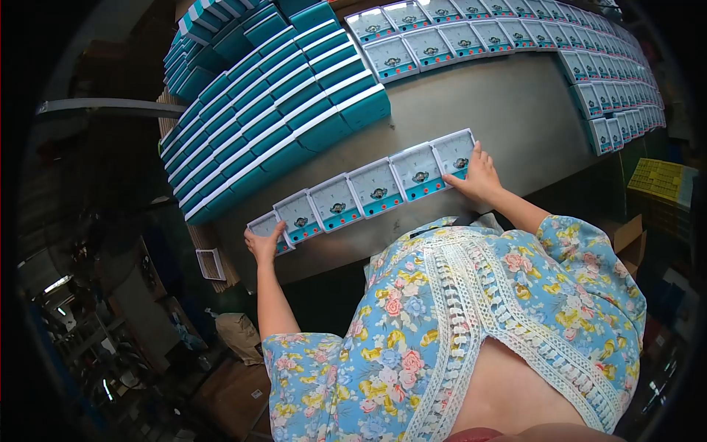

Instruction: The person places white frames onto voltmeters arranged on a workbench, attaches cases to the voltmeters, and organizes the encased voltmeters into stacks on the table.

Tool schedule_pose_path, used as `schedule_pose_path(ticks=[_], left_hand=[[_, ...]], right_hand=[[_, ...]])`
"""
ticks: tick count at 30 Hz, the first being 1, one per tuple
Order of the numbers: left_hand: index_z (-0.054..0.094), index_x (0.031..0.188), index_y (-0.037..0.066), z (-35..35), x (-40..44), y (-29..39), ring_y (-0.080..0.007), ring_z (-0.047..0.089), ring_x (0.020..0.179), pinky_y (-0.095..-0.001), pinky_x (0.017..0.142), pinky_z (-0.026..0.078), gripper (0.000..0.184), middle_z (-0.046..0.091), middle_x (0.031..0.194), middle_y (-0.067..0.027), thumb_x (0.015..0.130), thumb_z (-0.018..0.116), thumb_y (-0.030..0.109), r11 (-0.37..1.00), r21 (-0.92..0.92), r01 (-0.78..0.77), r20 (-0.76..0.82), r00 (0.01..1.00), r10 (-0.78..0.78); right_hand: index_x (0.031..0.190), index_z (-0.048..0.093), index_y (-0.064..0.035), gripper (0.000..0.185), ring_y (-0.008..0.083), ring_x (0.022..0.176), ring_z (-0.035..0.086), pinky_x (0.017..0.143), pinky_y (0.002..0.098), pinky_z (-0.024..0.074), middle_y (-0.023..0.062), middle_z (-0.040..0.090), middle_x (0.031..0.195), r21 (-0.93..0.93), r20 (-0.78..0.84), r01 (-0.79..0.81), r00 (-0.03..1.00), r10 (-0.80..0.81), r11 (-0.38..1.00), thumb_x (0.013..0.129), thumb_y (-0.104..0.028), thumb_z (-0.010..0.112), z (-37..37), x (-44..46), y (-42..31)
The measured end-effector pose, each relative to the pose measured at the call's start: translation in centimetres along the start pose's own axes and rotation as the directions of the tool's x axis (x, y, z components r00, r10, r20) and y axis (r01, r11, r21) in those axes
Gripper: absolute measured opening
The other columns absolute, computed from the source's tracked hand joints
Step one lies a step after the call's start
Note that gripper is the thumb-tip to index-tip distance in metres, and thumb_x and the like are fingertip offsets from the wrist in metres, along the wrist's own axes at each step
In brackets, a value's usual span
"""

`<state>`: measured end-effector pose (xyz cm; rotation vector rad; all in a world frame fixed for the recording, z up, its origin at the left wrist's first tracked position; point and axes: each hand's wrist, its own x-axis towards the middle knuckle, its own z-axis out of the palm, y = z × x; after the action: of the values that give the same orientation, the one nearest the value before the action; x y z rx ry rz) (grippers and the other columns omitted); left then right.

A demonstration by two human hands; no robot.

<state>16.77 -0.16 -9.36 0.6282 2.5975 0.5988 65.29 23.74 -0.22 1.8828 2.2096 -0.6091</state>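
Observation:
A slanting row of several white-framed dial meters (375,184) lies on the grey metal table, edge to edge. Each has a clear face above a teal strip with red and black terminals. At the row's left end, my left hand (264,243) grips the outermost meter (263,222), thumb on its near side and fingers round its outer edge. My right hand (479,178) clasps the rightmost meter (452,152), its thumb in front and fingers along the right side. The hands hold the row between them.
Teal-and-white boxes (272,103) are stacked at the back left of the table (471,96). Rows of similar meters (468,40) line the back and right. A yellow crate (659,183) and an open carton (628,234) stand beyond the right edge. A white frame (210,264) sits at the left edge.

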Motion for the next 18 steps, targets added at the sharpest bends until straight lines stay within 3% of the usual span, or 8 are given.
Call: schedule_pose_path(ticks=[2,6,9,12,13,15,16,18], left_hand=[[0.029,0.141,0.000,-3.8,2.3,-2.2,-0.0426,0.036,0.129,-0.0486,0.107,0.032,0.125,0.038,0.136,-0.0303,0.048,0.085,0.062,0.985,0.048,0.163,0.025,0.986,-0.164],[0.031,0.141,0.000,-2.8,6.6,-8.0,-0.0431,0.042,0.126,-0.0464,0.106,0.035,0.124,0.043,0.133,-0.0315,0.051,0.079,0.069,0.999,0.038,-0.003,-0.067,0.998,0.005],[0.034,0.139,-0.004,-4.2,5.4,-6.8,-0.0439,0.044,0.125,-0.0455,0.104,0.037,0.123,0.045,0.133,-0.0307,0.052,0.075,0.073,0.976,0.215,0.037,-0.085,0.996,-0.019],[0.039,0.135,-0.007,-8.0,8.5,-6.0,-0.0433,0.049,0.121,-0.0445,0.102,0.039,0.122,0.051,0.129,-0.0297,0.053,0.071,0.077,0.971,0.237,0.007,0.155,0.987,-0.045],[0.048,0.128,-0.011,-9.9,9.7,-4.9,-0.0427,0.054,0.117,-0.0428,0.101,0.041,0.118,0.056,0.122,-0.0316,0.053,0.069,0.079,0.965,0.261,0.009,0.208,0.976,-0.065],[0.057,0.116,-0.016,-12.7,13.8,-4.4,-0.0401,0.056,0.116,-0.0409,0.099,0.041,0.115,0.057,0.120,-0.0335,0.054,0.066,0.080,0.924,0.370,0.092,0.222,0.958,-0.184],[0.056,0.117,-0.017,-13.9,15.7,-4.4,-0.0398,0.056,0.116,-0.0401,0.099,0.041,0.114,0.057,0.120,-0.0330,0.054,0.068,0.078,0.942,0.318,0.110,0.222,0.957,-0.187],[0.044,0.128,-0.018,-15.0,18.4,-5.2,-0.0373,0.055,0.117,-0.0389,0.100,0.042,0.114,0.053,0.127,-0.0307,0.057,0.077,0.065,0.999,-0.032,0.040,0.136,0.990,-0.036]], right_hand=[[0.141,0.008,0.0168,0.119,0.0408,0.120,0.043,0.101,0.0410,0.0395,0.0315,0.042,0.127,-0.043,0.036,0.115,0.993,-0.113,0.992,0.074,-0.059,0.070,1.2,-1.1,-5.0],[0.142,0.009,0.0170,0.115,0.0403,0.115,0.048,0.098,0.0397,0.0426,0.0324,0.044,0.124,-0.090,0.022,0.150,0.989,-0.148,0.985,0.077,-0.057,0.068,4.7,-0.9,-9.3],[0.142,0.016,0.0139,0.106,0.0402,0.111,0.052,0.096,0.0410,0.0443,0.0320,0.046,0.124,-0.048,0.072,0.073,0.995,-0.069,0.996,0.079,-0.054,0.067,2.6,-0.7,-10.1],[0.136,0.035,0.0093,0.087,0.0402,0.103,0.058,0.091,0.0424,0.0470,0.0293,0.054,0.116,-0.045,0.074,0.068,0.995,-0.065,0.997,0.083,-0.054,0.062,0.8,2.4,-10.9],[0.130,0.044,0.0065,0.078,0.0392,0.098,0.060,0.087,0.0434,0.0487,0.0270,0.058,0.110,0.003,0.144,0.105,0.984,-0.105,0.994,0.086,-0.055,0.057,0.0,4.5,-11.6],[0.120,0.057,0.0020,0.070,0.0361,0.090,0.063,0.078,0.0459,0.0514,0.0227,0.063,0.100,0.153,0.241,0.065,0.965,-0.102,0.986,0.088,-0.059,0.050,-0.8,9.1,-13.2],[0.116,0.061,0.0002,0.070,0.0339,0.087,0.064,0.073,0.0473,0.0524,0.0206,0.064,0.097,0.250,0.269,-0.009,0.961,-0.061,0.968,0.088,-0.062,0.048,-1.0,11.0,-14.1],[0.115,0.063,-0.0024,0.071,0.0293,0.087,0.064,0.068,0.0457,0.0538,0.0175,0.063,0.102,0.399,0.327,-0.170,0.945,0.034,0.901,0.085,-0.066,0.049,-3.4,11.7,-17.0]])
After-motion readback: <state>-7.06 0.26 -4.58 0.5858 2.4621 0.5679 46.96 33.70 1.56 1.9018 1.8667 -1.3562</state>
